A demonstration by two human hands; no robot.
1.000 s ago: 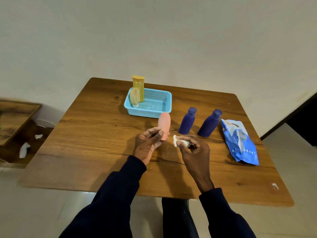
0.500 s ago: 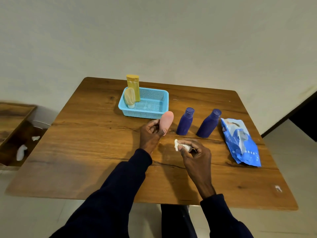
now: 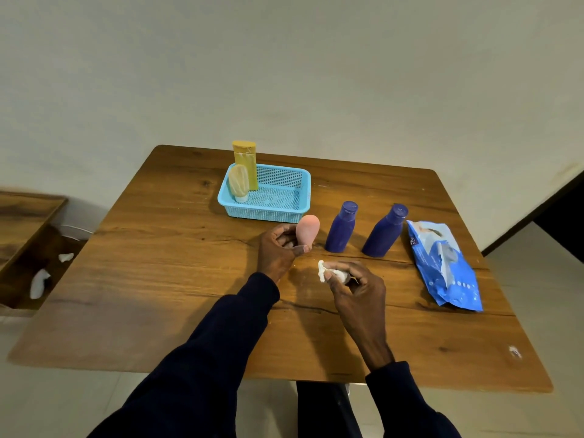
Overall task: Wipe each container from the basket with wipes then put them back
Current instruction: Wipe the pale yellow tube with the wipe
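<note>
The left grip (image 3: 278, 249) holds the pink tube (image 3: 307, 230) upright just in front of the blue basket (image 3: 268, 213), while the right grip (image 3: 357, 289) pinches a crumpled wipe (image 3: 328, 273) over the surface (image 3: 158, 279). A near blue bottle (image 3: 341, 227) and a far blue bottle (image 3: 384, 230) stand to the right, outside the basket.

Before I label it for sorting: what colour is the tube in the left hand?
The tube is pale pink; the head view shows it.
</note>
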